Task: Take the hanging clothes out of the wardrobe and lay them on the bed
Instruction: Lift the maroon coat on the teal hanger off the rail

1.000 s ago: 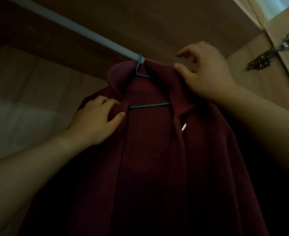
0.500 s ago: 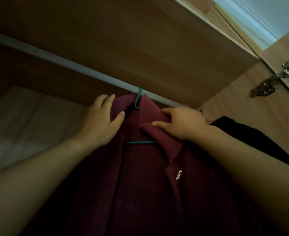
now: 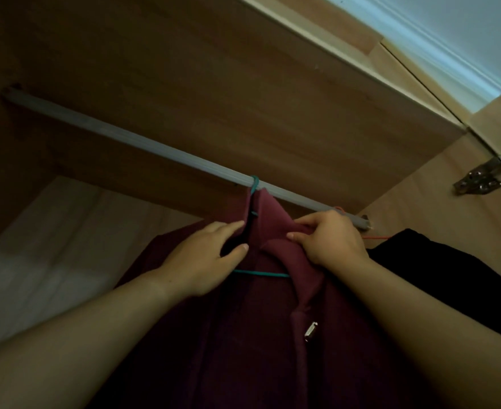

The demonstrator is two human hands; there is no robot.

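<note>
Wooden wardrobe (image 3: 184, 84) walls frame the maroon jacket (image 3: 258, 349), hung by a teal hanger (image 3: 261, 273) from the rail (image 3: 125, 137) just above our left fingers (image 3: 225, 228), which lie straight on it, while our right fingers (image 3: 308, 223) pinch its collar.

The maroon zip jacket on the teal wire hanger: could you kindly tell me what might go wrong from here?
The teal wire hanger hooks over the grey metal rail, while the left hand and right hand touch only collar fabric; pulling may slide the maroon zip jacket off it. The black garment close beside could be dragged along.
</note>
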